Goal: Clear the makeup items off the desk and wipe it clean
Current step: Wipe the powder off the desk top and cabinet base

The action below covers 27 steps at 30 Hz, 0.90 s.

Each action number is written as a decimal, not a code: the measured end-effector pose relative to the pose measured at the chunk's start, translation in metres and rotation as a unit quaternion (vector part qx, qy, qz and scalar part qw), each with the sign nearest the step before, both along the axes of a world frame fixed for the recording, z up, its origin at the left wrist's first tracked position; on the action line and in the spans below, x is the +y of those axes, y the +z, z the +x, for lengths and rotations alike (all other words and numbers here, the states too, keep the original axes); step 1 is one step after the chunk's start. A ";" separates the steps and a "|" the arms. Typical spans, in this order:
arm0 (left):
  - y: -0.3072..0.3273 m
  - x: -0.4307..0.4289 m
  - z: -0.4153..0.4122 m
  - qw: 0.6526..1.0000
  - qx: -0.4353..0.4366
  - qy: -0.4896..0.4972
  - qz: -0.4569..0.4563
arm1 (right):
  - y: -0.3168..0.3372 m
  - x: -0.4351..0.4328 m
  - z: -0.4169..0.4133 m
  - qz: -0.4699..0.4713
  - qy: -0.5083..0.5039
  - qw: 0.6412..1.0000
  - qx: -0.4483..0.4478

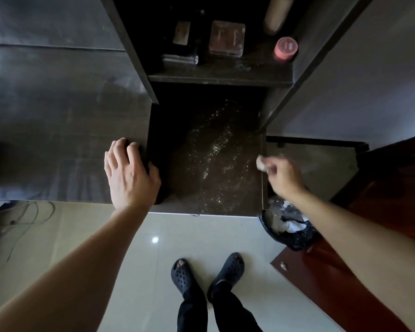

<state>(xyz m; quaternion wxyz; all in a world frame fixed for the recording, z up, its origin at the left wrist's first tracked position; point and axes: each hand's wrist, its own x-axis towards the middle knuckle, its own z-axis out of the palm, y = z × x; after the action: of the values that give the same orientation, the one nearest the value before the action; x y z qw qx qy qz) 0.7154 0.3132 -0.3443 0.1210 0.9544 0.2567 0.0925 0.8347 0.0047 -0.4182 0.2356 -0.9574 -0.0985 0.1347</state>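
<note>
Item: small white wad (261,163), prob. tissue or cotton pad, blurred so exact kind unclear. Located at right edge of low desk surface (201,164), pinched in fingertips of right hand (284,174), roughly above bin (288,238). Handling, by estimate: v. light, soft, crushable, no breakage risk; best taken bunched between thumb and fingers, as now; likely to shed or tear if dragged hard over grit. Left hand (130,171): flat and relaxed, gripping nothing, resting on corner of taller dark unit top beside the recess. Makeup items, not yet cleared, on shelf (221,76) at back: dark bottle (181,41), clear square case (227,38), pink-lidded jar (285,49), pale tube (277,13) lying further back. Est. glass or hard plastic, smooth, possibly slippery w/ dust; grip round body, not lid. Surface: dark wood-look laminate, heavily speckled w/ pale dust or powder down the middle, streaks on shelf front too; wiping judged incomplete. Room: dim; glossy pale floor tiles (153,259); black-bagged bin holding white crumpled waste, just right of desk front; cables (27,219) on floor at left; red-brown wood panel (345,283) at right; feet in dark clogs (185,276) below.
</note>
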 end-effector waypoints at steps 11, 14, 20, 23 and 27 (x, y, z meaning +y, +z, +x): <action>-0.005 0.001 -0.003 1.000 0.010 -0.021 0.007 | -0.009 -0.004 -0.126 0.035 0.128 0.990 0.038; -0.006 0.001 -0.002 1.000 0.000 -0.021 0.006 | -0.004 0.004 -0.068 0.054 0.063 0.997 0.000; -0.011 0.002 -0.002 1.000 -0.008 -0.017 0.015 | -0.027 0.035 0.072 -0.042 -0.051 0.996 -0.052; -0.012 0.002 -0.002 1.000 -0.007 -0.020 0.017 | -0.033 0.038 0.046 -0.023 -0.011 0.998 -0.060; -0.011 0.003 -0.003 1.000 -0.005 -0.024 0.016 | -0.024 0.013 -0.045 0.031 0.165 0.986 0.004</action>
<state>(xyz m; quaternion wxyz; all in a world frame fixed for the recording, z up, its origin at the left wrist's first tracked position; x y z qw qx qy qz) 0.7126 0.3161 -0.3549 0.1094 0.9617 0.2316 0.0978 0.7901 0.0174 -0.4421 0.2398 -0.9198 -0.2582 0.1726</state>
